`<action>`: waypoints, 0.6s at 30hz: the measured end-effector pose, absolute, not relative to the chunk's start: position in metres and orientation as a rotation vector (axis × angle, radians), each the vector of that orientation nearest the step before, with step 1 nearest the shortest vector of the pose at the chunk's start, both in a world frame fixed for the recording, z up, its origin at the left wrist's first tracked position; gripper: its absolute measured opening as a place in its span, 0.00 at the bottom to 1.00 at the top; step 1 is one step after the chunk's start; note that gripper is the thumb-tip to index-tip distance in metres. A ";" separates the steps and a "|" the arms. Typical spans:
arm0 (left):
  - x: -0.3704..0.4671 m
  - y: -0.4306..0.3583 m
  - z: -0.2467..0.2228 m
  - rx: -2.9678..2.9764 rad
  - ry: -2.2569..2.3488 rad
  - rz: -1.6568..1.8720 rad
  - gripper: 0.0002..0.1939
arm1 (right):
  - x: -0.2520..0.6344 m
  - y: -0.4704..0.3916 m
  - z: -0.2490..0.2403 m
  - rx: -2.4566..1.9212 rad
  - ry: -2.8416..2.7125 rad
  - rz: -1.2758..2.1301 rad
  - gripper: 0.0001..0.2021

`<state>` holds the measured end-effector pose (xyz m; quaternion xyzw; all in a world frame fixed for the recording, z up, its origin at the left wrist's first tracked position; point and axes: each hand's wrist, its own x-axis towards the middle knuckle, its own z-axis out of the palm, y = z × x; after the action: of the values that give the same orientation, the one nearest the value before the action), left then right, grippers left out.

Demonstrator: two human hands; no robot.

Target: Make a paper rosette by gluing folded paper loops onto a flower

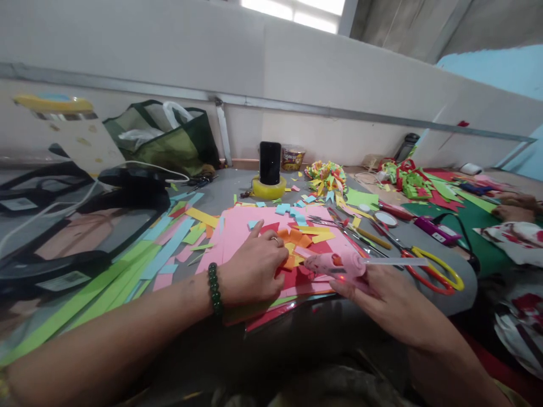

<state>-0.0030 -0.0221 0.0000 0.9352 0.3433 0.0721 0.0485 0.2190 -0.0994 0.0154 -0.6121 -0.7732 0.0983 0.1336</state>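
My right hand [382, 294] is wrapped round a pink glue gun [335, 264] with a clear glue stick out of its back. The gun's nozzle points left at orange paper loops [292, 240] on a red sheet. Beside these loops, my left hand [254, 263] rests over the red and pink sheets, its thumb stretched out and the other fingers curled; whatever its fingertips hold is hidden. A stack of pink paper [233, 226] lies beneath. Small yellow strips [318, 233] sit just behind the loops.
Colored strips [169, 243] spread at left. Scissors [432, 271], tweezers and a purple box [436, 230] are at right. Behind stand a phone [270, 163] on a yellow tape roll [268, 188], a cup [292, 158] and a green bag [169, 138]. Another person's hand [520, 206] is far right.
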 end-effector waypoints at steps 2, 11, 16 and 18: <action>-0.003 -0.022 0.000 2.850 1.052 0.216 0.05 | 0.218 -0.098 0.016 -1.733 -2.229 0.275 0.21; -0.004 -0.021 -0.002 2.856 1.050 0.246 0.05 | 0.262 -0.116 0.032 -1.638 -1.982 0.455 0.22; -0.004 -0.020 -0.004 2.851 1.019 0.254 0.05 | 0.328 -0.100 0.055 -2.030 -1.329 -0.025 0.14; -0.005 -0.020 -0.003 2.847 1.015 0.260 0.05 | 0.358 -0.085 0.060 -2.181 -1.220 -0.100 0.17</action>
<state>-0.0046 -0.0196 -0.0034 0.9371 0.3340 0.0856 0.0541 0.3580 -0.0848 0.0598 -0.8277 -0.4629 -0.0378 0.3149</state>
